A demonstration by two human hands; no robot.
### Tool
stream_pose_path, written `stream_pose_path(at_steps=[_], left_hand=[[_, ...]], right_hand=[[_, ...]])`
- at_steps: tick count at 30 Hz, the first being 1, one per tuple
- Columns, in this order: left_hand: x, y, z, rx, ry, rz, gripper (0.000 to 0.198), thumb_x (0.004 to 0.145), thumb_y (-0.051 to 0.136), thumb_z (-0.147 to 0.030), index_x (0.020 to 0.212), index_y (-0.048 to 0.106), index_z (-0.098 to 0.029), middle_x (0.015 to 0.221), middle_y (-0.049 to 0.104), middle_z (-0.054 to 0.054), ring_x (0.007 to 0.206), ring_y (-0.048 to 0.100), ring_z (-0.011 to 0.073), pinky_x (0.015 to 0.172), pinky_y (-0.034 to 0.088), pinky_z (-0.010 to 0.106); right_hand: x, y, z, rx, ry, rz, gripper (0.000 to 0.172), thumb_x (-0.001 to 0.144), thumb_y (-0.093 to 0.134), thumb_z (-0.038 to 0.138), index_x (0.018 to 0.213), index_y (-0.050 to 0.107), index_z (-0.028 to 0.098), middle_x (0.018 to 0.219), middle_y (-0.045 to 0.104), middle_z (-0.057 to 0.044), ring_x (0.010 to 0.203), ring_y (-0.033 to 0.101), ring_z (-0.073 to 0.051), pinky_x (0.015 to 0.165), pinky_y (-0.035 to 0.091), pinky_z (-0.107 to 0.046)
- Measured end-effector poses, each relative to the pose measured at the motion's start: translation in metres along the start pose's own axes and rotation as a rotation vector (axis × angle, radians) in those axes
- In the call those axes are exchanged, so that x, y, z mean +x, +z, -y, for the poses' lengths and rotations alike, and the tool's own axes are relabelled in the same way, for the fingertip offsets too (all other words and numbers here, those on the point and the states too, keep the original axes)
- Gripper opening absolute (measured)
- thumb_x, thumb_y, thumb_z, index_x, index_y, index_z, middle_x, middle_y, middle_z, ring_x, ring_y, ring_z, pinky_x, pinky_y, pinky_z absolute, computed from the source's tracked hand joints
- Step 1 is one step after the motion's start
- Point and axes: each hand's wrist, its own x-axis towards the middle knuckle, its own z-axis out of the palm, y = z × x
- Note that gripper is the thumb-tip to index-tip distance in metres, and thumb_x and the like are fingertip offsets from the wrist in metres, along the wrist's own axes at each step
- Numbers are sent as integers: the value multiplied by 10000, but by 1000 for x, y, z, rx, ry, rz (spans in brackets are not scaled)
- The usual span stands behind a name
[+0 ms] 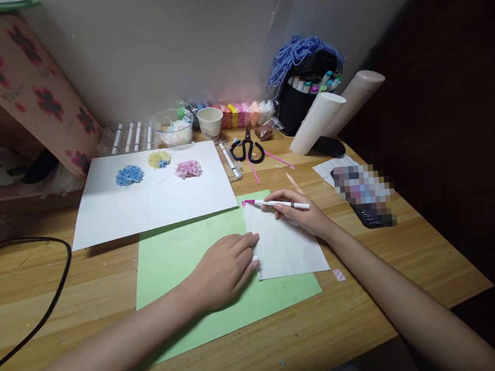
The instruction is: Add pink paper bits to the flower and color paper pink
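My right hand [299, 212] is closed around a white marker [280, 204] whose pink tip touches the top left corner of a small white paper [285, 245]. My left hand [224, 268] lies flat, fingers stretched out, pressing the left edge of that small paper where it rests on a green sheet [180, 266]. Behind lies a large white sheet [149, 200] with three fluffy clumps: blue [129, 175], yellow [159, 158] and pink [188, 169].
Black scissors [246, 150], a paper cup [210, 122], a clear bowl [172, 127], coloured clay packs [241, 114], a black marker holder with blue yarn [308, 82] and two rolled paper tubes [332, 114] line the back of the wooden desk [371, 307]. A black cable [44, 295] loops at left.
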Motion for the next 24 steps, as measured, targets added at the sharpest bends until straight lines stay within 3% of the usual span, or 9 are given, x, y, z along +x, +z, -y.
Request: stream_pose_path(at_steps=[3, 17, 24], left_hand=[[0, 0, 0, 2, 2, 2, 304, 971, 321, -265, 981, 595, -133, 1281, 564, 107, 1077, 558, 227, 947, 466, 399], [0, 1, 1, 8, 6, -7, 306, 970, 326, -266, 968, 599, -128, 1294, 558, 105, 1084, 554, 229, 952, 463, 401], [0, 1, 1, 10, 5, -5, 308, 973, 323, -269, 1004, 591, -122, 1294, 555, 103, 1077, 552, 226, 952, 466, 398]], right_hand=[[0, 0, 1, -1, -3, 9, 255, 862, 574, 405, 1024, 638, 220, 1023, 678, -59, 800, 621, -174, 717, 470, -308], [0, 0, 3, 23, -15, -16, 259, 859, 573, 389, 1022, 626, 195, 980, 675, -68, 698, 589, -146, 699, 473, -313], [-2, -1, 2, -73, -39, 62, 236, 873, 571, 376, 1037, 651, 226, 1017, 678, -52, 902, 610, -190, 750, 455, -300]])
